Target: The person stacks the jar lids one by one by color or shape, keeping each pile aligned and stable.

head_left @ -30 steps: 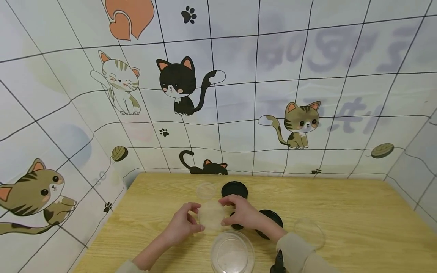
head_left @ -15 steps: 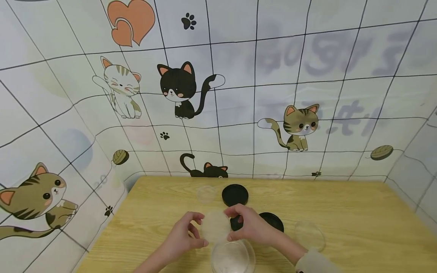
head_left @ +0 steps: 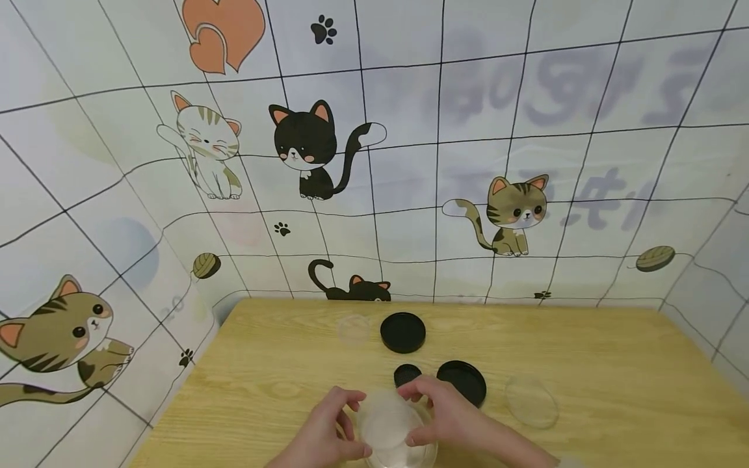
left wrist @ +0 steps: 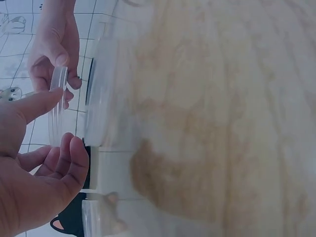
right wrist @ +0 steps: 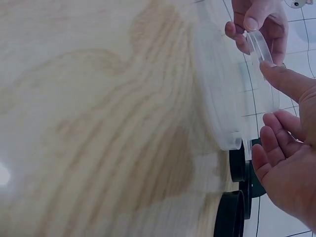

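A clear, round plastic lid [right wrist: 264,69] with a raised rim is held by its edges between my two hands. My left hand [head_left: 330,432] pinches its left side, thumb near and fingertips far. On the opposite side my right hand [head_left: 453,416] pinches it in the same way. Below the held lid, a larger clear round lid [right wrist: 215,84] lies on the table; in the wrist views a gap shows between the two. From the head view the held lid overlaps the larger one and partly hides it.
Behind the hands lie a black round lid [head_left: 403,333], a small black one [head_left: 407,374] and another black one [head_left: 468,383]. A clear disc [head_left: 531,402] lies to the right, and a small faint clear disc [head_left: 354,329] at the back. A cat-printed wall covering [head_left: 404,162] stands behind the table [head_left: 614,364].
Both hands have carried the held lid toward me and slightly right, from behind the larger clear lid to above it. The things lying on the table have stayed put.
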Demonstrator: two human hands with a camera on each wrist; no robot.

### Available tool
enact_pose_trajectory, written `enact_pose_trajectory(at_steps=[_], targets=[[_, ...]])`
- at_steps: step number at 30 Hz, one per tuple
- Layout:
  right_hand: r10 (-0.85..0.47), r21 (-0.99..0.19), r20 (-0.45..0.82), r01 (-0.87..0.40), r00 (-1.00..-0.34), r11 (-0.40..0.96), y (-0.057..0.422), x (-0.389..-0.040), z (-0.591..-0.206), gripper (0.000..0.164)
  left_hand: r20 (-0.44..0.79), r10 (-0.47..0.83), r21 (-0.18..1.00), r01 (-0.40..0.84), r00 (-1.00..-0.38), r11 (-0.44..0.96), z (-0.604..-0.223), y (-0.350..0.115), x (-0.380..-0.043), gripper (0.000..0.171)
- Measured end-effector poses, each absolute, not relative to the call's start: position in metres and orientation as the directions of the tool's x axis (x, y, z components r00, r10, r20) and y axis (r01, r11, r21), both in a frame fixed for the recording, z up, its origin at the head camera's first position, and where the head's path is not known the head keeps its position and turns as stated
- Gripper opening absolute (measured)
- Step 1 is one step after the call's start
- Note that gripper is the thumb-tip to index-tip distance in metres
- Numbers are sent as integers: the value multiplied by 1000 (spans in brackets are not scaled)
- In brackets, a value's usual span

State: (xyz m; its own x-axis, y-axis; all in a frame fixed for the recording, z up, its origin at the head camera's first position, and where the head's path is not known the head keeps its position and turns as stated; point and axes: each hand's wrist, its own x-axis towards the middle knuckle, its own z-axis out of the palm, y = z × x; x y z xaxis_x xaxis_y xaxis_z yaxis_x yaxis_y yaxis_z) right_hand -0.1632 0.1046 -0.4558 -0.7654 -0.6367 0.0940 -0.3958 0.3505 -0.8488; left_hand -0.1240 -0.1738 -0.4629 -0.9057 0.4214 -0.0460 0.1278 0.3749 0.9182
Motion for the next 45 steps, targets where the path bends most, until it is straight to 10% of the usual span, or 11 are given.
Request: enact_pose_trajectory(at_steps=[45], targets=[[-606, -802, 64, -402, -793, 442, 107, -146, -478, 63, -132, 423, 902, 67, -897, 426, -476, -165, -120, 66]])
